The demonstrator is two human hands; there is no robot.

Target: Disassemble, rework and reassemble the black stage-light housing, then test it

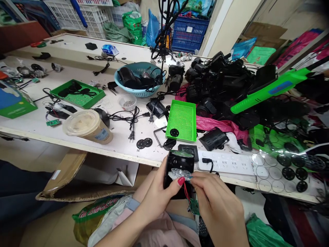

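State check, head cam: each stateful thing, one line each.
Left hand: gripping black plastic housing, held upright below the table edge.
Right hand: pinching clear plastic lens piece against the housing.
Small green circuit board: dangling on red wires.
Lidded plastic drink cup: on its side, lid on.
White power strip: one black plug inserted.
Bright green perforated tray: flat, one black disc on it.

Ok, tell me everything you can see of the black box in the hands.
The black box looks like a glossy plastic housing, held upright just below the table edge. The left hand grips its left side, thumb across the front. A clear lens piece sits on its front face, pinched by the right hand. Red wires run from underneath to a small green circuit board hanging below. Its lower part is hidden behind the hands.
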